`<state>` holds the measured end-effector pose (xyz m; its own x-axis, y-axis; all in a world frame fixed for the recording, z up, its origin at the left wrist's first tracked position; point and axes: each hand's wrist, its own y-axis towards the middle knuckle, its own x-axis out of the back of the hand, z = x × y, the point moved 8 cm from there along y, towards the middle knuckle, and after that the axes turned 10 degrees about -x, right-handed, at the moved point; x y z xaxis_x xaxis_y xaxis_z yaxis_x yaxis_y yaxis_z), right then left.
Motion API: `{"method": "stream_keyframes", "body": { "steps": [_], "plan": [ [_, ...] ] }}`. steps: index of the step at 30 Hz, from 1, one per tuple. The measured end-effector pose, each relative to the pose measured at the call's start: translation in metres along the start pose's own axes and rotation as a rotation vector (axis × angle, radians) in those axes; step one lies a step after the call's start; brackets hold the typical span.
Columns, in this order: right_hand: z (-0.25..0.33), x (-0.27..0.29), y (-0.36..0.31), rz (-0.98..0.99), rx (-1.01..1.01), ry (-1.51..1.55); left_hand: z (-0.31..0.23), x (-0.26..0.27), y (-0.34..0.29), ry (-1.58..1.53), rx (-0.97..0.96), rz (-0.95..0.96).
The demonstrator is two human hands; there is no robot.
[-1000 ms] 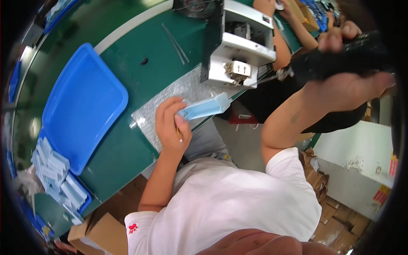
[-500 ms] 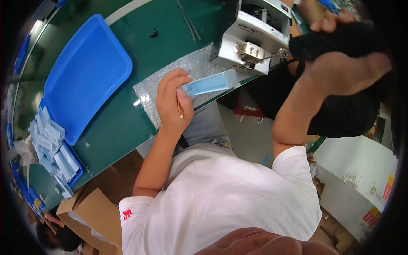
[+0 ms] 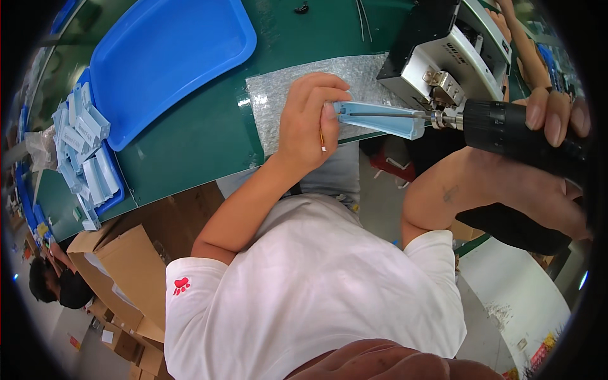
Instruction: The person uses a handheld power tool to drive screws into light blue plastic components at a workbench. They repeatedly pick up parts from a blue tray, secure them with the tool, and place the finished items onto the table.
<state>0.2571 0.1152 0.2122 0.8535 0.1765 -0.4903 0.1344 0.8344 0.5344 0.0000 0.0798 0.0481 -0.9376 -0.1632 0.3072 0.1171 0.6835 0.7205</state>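
Note:
My left hand [image 3: 310,120] is closed around one end of a light-blue, trough-shaped plastic housing [image 3: 380,119] above the table's front edge. A short thin wire with a white end pokes out below its fingers. My right hand [image 3: 557,117] grips a black electric screwdriver [image 3: 497,123], held level. Its long thin bit runs lengthwise inside the housing toward my left fingers; the tip's exact contact is hidden there. Under the left hand lies a sheet of bubble wrap [image 3: 272,95]. Just behind the screwdriver stands a silver and black screw feeder machine [image 3: 437,60].
A large blue tray [image 3: 171,63] sits at the left on the green table [image 3: 209,142]. Beside it, several light-blue housings [image 3: 82,136] are heaped in another blue tray. Tweezers [image 3: 363,22] and a small black part [image 3: 301,8] lie at the back. Cardboard boxes [image 3: 126,266] stand lower left.
The screwdriver has come in from the right, swinging level, and its bit is now inside the housing. My left hand still holds the housing, now tilted differently. The whole view has shifted.

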Motion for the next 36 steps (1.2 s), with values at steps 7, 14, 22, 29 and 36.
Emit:
{"method": "stream_keyframes", "body": {
  "steps": [7,14,22,29,36],
  "plan": [
    [-0.007,-0.002,-0.004,0.001,-0.001,0.007,0.000,-0.001,0.001,-0.002,0.002,0.005],
    [-0.006,-0.005,-0.008,0.011,0.003,0.028,0.004,0.000,0.000,-0.023,0.025,-0.052],
    [-0.009,-0.014,-0.009,0.032,0.002,0.040,0.002,-0.001,0.000,-0.001,-0.001,-0.001],
    [-0.010,-0.028,-0.014,0.069,-0.021,0.060,0.002,0.000,-0.002,0.001,0.011,-0.015],
    [-0.012,-0.036,-0.019,0.093,-0.079,0.037,0.003,0.001,-0.002,0.001,0.068,-0.054]
  ]
}}
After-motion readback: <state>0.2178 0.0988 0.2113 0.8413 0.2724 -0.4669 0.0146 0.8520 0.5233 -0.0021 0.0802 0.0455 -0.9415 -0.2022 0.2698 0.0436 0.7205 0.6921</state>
